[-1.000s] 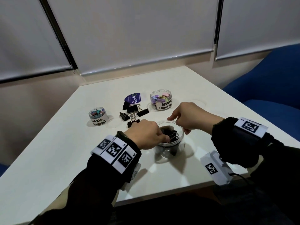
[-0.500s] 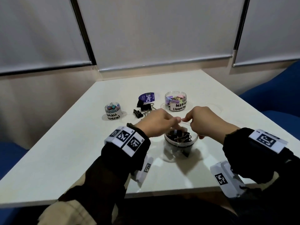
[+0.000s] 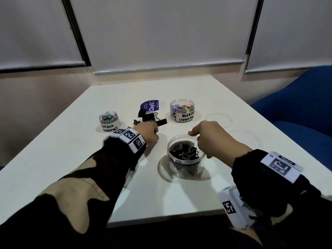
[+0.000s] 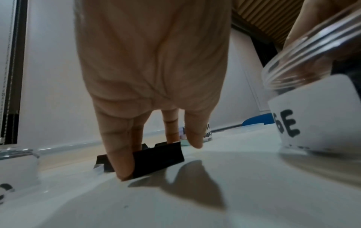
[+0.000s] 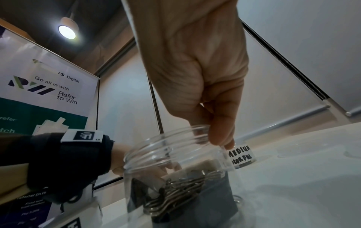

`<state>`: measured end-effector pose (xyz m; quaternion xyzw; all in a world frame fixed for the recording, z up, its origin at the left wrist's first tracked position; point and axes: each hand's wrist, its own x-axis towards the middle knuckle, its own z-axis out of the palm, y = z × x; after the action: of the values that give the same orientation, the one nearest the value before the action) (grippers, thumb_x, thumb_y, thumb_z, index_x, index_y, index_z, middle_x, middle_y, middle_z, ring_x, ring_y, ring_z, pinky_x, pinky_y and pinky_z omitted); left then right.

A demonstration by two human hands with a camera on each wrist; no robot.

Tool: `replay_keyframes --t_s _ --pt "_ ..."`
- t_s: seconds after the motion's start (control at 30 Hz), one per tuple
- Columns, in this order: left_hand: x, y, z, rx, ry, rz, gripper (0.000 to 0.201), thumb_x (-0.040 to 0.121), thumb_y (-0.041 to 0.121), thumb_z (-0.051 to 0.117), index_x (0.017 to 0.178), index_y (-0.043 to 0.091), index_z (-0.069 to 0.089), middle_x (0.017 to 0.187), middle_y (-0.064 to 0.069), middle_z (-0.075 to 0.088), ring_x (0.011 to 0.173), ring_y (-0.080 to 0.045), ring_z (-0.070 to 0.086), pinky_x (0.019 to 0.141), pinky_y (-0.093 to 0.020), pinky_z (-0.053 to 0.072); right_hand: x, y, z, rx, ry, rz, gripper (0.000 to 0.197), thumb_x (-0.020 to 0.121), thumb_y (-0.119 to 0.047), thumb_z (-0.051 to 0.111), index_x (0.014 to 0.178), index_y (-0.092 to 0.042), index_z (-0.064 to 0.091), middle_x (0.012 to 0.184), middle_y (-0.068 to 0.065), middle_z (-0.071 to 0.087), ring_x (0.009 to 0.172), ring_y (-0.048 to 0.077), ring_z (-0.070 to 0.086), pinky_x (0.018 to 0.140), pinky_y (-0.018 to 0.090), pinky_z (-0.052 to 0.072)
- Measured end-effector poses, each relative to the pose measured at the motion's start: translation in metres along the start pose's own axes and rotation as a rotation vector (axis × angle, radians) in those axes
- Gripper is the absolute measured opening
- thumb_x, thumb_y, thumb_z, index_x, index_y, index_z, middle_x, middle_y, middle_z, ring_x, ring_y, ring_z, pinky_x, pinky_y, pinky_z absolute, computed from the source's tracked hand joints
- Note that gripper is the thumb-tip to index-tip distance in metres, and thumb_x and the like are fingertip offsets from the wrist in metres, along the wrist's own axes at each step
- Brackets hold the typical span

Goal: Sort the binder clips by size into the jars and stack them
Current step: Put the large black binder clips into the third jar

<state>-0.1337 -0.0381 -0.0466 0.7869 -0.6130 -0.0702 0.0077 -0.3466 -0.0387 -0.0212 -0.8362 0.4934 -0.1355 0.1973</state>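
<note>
The large clear jar (image 3: 186,159) (image 5: 175,177), half full of black binder clips, stands near the table's front. My right hand (image 3: 201,139) (image 5: 220,138) pinches its far right rim. Left of the jar, my left hand (image 3: 150,135) (image 4: 147,157) is down on the table among loose black clips (image 3: 152,118). Its thumb and a finger pinch one black binder clip (image 4: 158,158) that lies on the surface. The jar marked SMALL (image 3: 108,121) holds tiny coloured clips at the left. The jar marked MEDIUM (image 3: 182,110) holds coloured clips at the back.
A purple round lid (image 3: 150,106) lies behind the loose clips. Two clear lids (image 3: 218,119) (image 3: 246,141) lie flat to the right of the jars. The white table (image 3: 71,159) ends in a near edge below my wrists; blue seats stand at the right.
My left hand has left the mouth of the large jar and gone left and forward to the loose black clips, closing on one. My right hand stays on the jar's rim.
</note>
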Motion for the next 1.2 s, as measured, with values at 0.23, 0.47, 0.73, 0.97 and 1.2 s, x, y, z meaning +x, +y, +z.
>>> replay_keyframes --t_s 0.23,0.47,0.73,0.97,1.2 --pt "-0.005 0.002 0.004 -0.027 -0.014 0.04 0.019 0.08 0.008 0.065 0.099 0.012 0.066 0.085 0.0 0.06 0.083 -0.018 0.056 0.061 -0.021 0.04 -0.002 0.001 0.001 0.015 -0.005 0.007 0.051 0.085 0.007 0.041 0.127 -0.014 0.06 0.122 0.014 0.056 0.044 0.021 0.053 0.054 0.033 0.055" --pt "-0.022 0.013 -0.017 -0.541 0.119 0.037 0.024 0.096 0.024 0.045 0.113 0.016 0.059 0.085 -0.002 0.058 0.076 -0.019 0.051 0.071 -0.027 0.039 0.004 0.007 -0.004 -0.014 -0.032 -0.022 0.04 0.091 -0.003 0.049 0.123 -0.019 0.065 0.077 0.0 0.058 0.05 0.017 0.057 0.063 0.029 0.055" --pt "-0.071 0.058 -0.049 -1.273 0.075 0.112 0.025 0.101 0.03 0.046 0.123 0.018 0.047 0.101 -0.006 0.065 0.077 -0.02 0.065 0.082 -0.036 0.056 0.009 -0.011 -0.022 0.485 0.123 -0.238 0.055 0.072 -0.026 0.081 0.121 -0.031 0.057 0.097 -0.002 0.065 0.075 0.012 0.06 0.066 0.025 0.047" --pt "-0.084 0.06 -0.046 -1.341 0.104 0.104 0.03 0.097 0.021 0.054 0.122 0.018 0.038 0.09 -0.003 0.062 0.064 -0.01 0.061 0.085 -0.037 0.055 0.012 -0.013 -0.014 0.514 0.099 -0.39 0.038 0.076 -0.013 0.077 0.105 -0.034 0.065 0.089 -0.006 0.066 0.076 0.007 0.061 0.074 0.027 0.05" --pt "-0.081 0.033 -0.021 -0.638 -0.073 0.113 0.063 0.083 0.025 0.064 0.139 0.022 0.035 0.123 -0.001 0.054 0.106 -0.016 0.055 0.09 -0.03 0.048 -0.006 0.003 -0.032 -0.069 -0.213 -0.414 0.044 0.078 -0.004 0.059 0.109 -0.034 0.069 0.09 -0.015 0.061 0.082 0.006 0.053 0.073 0.009 0.04"
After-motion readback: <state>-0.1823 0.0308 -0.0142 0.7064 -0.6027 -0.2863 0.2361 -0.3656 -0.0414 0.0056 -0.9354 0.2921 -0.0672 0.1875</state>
